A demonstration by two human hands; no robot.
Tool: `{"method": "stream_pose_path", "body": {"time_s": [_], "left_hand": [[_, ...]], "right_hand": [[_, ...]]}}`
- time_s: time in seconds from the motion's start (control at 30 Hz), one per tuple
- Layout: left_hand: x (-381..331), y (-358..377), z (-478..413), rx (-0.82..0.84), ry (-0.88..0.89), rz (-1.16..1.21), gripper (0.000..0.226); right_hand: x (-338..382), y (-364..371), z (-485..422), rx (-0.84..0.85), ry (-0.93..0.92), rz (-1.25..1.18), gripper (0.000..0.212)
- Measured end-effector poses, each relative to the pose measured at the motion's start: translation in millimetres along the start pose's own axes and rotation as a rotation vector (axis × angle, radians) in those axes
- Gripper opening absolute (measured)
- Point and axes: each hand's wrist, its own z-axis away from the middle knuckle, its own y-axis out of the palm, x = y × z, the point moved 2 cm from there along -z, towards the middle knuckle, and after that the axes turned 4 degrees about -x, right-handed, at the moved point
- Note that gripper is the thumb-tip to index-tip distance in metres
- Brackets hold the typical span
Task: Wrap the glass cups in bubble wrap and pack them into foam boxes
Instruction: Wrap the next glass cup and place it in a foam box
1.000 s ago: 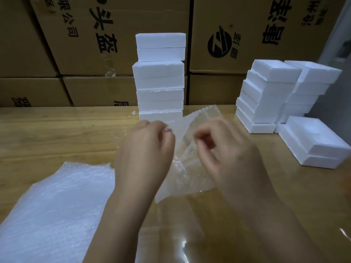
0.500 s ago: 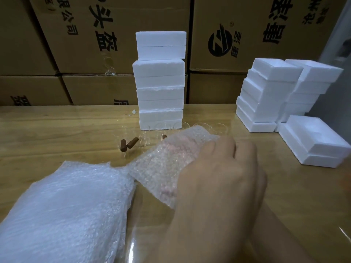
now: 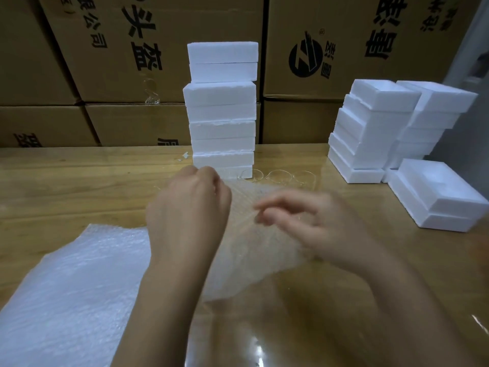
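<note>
Bubble wrap sheet (image 3: 254, 247) is held just over the table, mid-frame, btw both hands. Left hand (image 3: 190, 207) is clenched at its top-left corner, fingers curled in, pinching the edge. Right hand (image 3: 315, 221) is over the sheet's right side w/ fingers loosely bent, but it's motion-blurred, so can't tell if it actually grips. No cup is in the sheet yet. Glass cups (image 3: 279, 176) stand in a row on the table just behind it; only the rims are readable.

Risks, my judgement:
- Cups are clear glass, hard to see & partly hidden by the sheet. A sweep of the sheet or a reaching hand could knock one over.
- The floppy sheet may fold on itself, giving a thin wrap.
- Tall stack of foam boxes (image 3: 222, 109) looks light & stands right by the cups. A bump could tip it onto them.

Surface: wooden table (image 3: 79, 181), glossy w/ reflections, prob. slick. Pile of bubble wrap (image 3: 74, 287) lies near left. At right are more stacks, plus an open foam box (image 3: 436, 192), hollow side up.

Room: printed cartons (image 3: 158, 62) stacked behind the table.
</note>
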Motion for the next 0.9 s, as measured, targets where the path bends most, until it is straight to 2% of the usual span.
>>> {"method": "stream_pose_path", "body": {"time_s": [0.1, 0.17, 0.23, 0.3, 0.43, 0.53, 0.63, 0.73, 0.83, 0.9], "left_hand": [[12.7, 11.0, -3.3, -0.009, 0.02, 0.095, 0.018], [13.0, 12.0, -5.6, 0.0, 0.015, 0.163, 0.012], [12.1, 11.7, -6.1, 0.007, 0.023, 0.216, 0.002], [10.4, 11.1, -5.4, 0.008, 0.074, 0.242, 0.01], [6.0, 13.7, -3.1, 0.088, 0.265, 0.182, 0.03], [4.9, 18.3, -2.4, 0.159, 0.258, 0.148, 0.036], [4.4, 21.7, -1.6, 0.19, 0.24, 0.132, 0.033], [4.8, 22.0, -1.4, 0.19, 0.211, 0.151, 0.027], [5.4, 22.4, 0.1, 0.187, 0.172, 0.145, 0.035], [5.7, 22.6, 0.4, 0.195, 0.147, 0.144, 0.038]], "right_hand": [[-16.9, -20.9, -1.4, -0.317, 0.06, -0.095, 0.015], [-43.3, -26.5, -4.3, -0.396, 0.198, 0.077, 0.016], [-73.2, -25.6, -5.5, -0.282, 0.384, 0.398, 0.017], [-101.3, -18.7, -4.1, -0.102, 0.509, 0.57, 0.025], [-135.6, 1.8, 5.2, 0.378, 0.728, 0.615, 0.044], [-137.8, 9.0, 8.5, 0.504, 0.723, 0.643, 0.032], [-130.3, 5.0, 6.6, 0.463, 0.686, 0.584, 0.03], [-118.9, -17.8, 5.4, 0.341, 0.718, 0.639, 0.032], [-93.4, -51.5, 9.5, 0.084, 0.666, 0.648, 0.029], [-70.8, -71.1, 15.4, -0.149, 0.616, 0.522, 0.034]]}}
